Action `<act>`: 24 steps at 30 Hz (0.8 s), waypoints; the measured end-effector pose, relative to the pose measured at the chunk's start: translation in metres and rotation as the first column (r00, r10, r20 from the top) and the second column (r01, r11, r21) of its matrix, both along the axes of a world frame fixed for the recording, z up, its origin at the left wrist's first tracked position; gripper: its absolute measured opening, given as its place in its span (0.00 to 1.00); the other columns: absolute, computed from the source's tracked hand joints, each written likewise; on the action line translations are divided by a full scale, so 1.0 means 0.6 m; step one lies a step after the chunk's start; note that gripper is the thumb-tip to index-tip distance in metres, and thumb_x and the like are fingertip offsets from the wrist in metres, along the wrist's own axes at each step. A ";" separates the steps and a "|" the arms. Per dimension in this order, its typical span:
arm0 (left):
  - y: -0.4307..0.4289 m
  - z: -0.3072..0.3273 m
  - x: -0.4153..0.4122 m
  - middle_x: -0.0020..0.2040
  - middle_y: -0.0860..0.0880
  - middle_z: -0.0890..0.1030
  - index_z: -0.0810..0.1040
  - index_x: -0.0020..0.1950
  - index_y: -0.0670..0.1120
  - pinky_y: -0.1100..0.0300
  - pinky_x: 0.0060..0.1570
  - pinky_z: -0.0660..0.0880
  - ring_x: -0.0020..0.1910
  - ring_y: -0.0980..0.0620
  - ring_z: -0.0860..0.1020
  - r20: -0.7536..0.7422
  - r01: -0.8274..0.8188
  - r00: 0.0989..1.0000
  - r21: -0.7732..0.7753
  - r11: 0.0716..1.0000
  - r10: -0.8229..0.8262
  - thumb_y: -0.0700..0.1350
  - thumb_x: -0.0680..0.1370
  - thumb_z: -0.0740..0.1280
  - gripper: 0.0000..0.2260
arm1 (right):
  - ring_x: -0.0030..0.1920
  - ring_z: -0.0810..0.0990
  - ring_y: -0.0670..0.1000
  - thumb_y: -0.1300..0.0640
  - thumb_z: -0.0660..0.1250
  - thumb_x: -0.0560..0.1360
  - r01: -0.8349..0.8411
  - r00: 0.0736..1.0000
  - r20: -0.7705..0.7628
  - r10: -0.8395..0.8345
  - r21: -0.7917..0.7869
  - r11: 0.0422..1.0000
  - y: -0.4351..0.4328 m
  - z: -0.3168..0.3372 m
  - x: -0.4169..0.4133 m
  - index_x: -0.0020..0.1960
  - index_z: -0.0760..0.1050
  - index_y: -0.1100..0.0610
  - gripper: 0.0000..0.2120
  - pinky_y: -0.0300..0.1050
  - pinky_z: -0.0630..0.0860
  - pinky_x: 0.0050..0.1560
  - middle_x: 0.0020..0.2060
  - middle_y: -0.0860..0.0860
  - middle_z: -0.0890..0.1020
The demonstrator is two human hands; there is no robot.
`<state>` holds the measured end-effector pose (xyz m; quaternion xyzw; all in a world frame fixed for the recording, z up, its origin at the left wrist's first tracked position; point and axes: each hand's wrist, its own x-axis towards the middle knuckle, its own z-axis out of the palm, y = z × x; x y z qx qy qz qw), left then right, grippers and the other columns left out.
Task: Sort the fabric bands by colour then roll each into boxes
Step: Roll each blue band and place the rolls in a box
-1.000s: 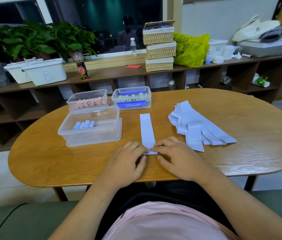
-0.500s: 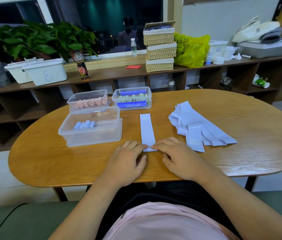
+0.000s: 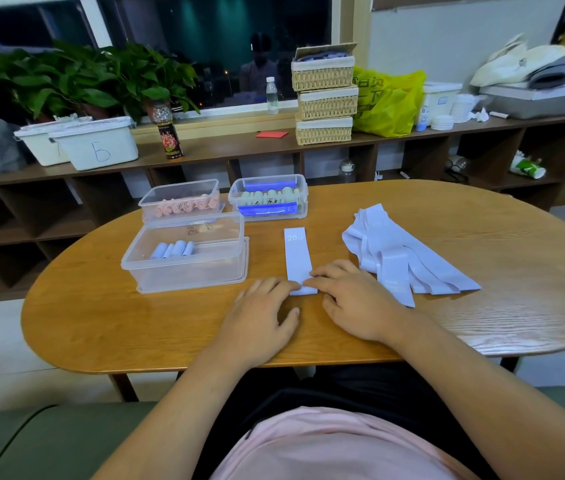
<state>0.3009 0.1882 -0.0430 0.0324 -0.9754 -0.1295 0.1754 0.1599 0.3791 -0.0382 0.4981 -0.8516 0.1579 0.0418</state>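
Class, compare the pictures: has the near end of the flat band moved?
Yes. The near end of the band has rolled away from the table edge, towards its fixed far end.

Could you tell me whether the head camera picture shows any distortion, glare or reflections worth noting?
Head view: wide-angle distortion bows the shelf and the table rim; the dark window mirrors a person's figure; pale glare lies on the table's right end; the lilac band is sharp.
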 end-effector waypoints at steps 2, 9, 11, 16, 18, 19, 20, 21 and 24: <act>-0.002 0.001 -0.005 0.71 0.61 0.73 0.71 0.76 0.60 0.53 0.72 0.68 0.71 0.57 0.68 0.008 -0.013 1.000 0.001 1.000 0.013 0.59 0.84 0.60 0.20 | 0.77 0.62 0.47 0.52 0.59 0.84 0.014 1.000 0.003 -0.014 0.002 1.000 -0.003 -0.001 -0.004 0.80 0.70 0.44 0.24 0.54 0.68 0.74 0.77 0.42 0.70; -0.010 0.004 -0.029 0.71 0.60 0.74 0.72 0.76 0.60 0.52 0.73 0.67 0.72 0.56 0.68 0.038 -0.036 0.999 0.008 0.999 0.036 0.59 0.84 0.61 0.20 | 0.67 0.72 0.46 0.58 0.59 0.85 0.030 0.997 0.075 -0.014 -0.228 0.973 -0.003 0.001 0.000 0.69 0.77 0.48 0.16 0.51 0.74 0.66 0.65 0.42 0.78; -0.016 0.006 -0.038 0.70 0.60 0.75 0.73 0.76 0.59 0.53 0.71 0.68 0.72 0.55 0.69 0.045 -0.034 0.998 0.010 0.999 0.033 0.59 0.84 0.61 0.20 | 0.63 0.73 0.47 0.60 0.60 0.84 0.012 0.998 0.062 0.002 -0.235 0.972 -0.004 0.004 -0.002 0.65 0.79 0.48 0.15 0.52 0.76 0.62 0.60 0.41 0.80; -0.029 0.014 -0.060 0.71 0.58 0.75 0.73 0.77 0.58 0.51 0.71 0.70 0.72 0.54 0.69 0.091 -0.030 0.996 0.023 0.999 0.027 0.60 0.83 0.62 0.22 | 0.61 0.74 0.47 0.59 0.61 0.83 0.018 0.998 0.070 -0.004 -0.197 0.980 -0.013 -0.002 -0.013 0.63 0.80 0.46 0.15 0.56 0.76 0.61 0.58 0.39 0.80; -0.031 0.015 -0.064 0.72 0.57 0.74 0.70 0.79 0.56 0.50 0.72 0.70 0.73 0.54 0.69 0.089 -0.050 0.995 0.066 0.997 0.044 0.60 0.83 0.64 0.25 | 0.62 0.74 0.47 0.58 0.62 0.83 0.032 0.997 0.077 -0.017 -0.203 0.979 -0.017 0.000 -0.019 0.64 0.80 0.45 0.14 0.55 0.75 0.62 0.58 0.39 0.81; -0.031 0.014 -0.064 0.73 0.57 0.74 0.68 0.81 0.56 0.50 0.73 0.70 0.73 0.54 0.69 0.080 -0.066 0.995 0.108 0.992 0.057 0.59 0.82 0.65 0.27 | 0.62 0.74 0.46 0.57 0.63 0.83 0.041 0.996 0.082 -0.026 -0.199 0.979 -0.020 0.002 -0.022 0.64 0.80 0.45 0.14 0.54 0.75 0.62 0.58 0.39 0.81; -0.032 0.014 -0.063 0.73 0.57 0.74 0.67 0.81 0.55 0.50 0.73 0.70 0.73 0.54 0.70 0.065 -0.080 0.995 0.157 0.984 0.070 0.58 0.82 0.67 0.28 | 0.62 0.73 0.46 0.56 0.64 0.82 0.052 0.996 0.082 -0.037 -0.189 0.981 -0.024 0.003 -0.024 0.65 0.80 0.45 0.14 0.53 0.76 0.61 0.58 0.39 0.81; -0.032 0.013 -0.062 0.73 0.56 0.75 0.66 0.81 0.55 0.52 0.73 0.70 0.73 0.54 0.70 0.049 -0.089 0.996 0.203 0.975 0.081 0.56 0.82 0.68 0.28 | 0.62 0.73 0.46 0.55 0.65 0.81 0.065 0.995 0.081 -0.052 -0.175 0.982 -0.027 0.005 -0.027 0.65 0.80 0.45 0.14 0.52 0.76 0.61 0.58 0.39 0.82; -0.030 0.011 -0.054 0.71 0.55 0.76 0.67 0.80 0.54 0.56 0.72 0.69 0.72 0.55 0.71 0.014 -0.099 0.995 0.251 0.963 0.098 0.51 0.82 0.69 0.27 | 0.60 0.74 0.47 0.51 0.67 0.80 0.106 0.993 0.072 -0.095 -0.166 0.980 -0.040 0.004 -0.028 0.66 0.80 0.46 0.15 0.53 0.76 0.57 0.55 0.39 0.81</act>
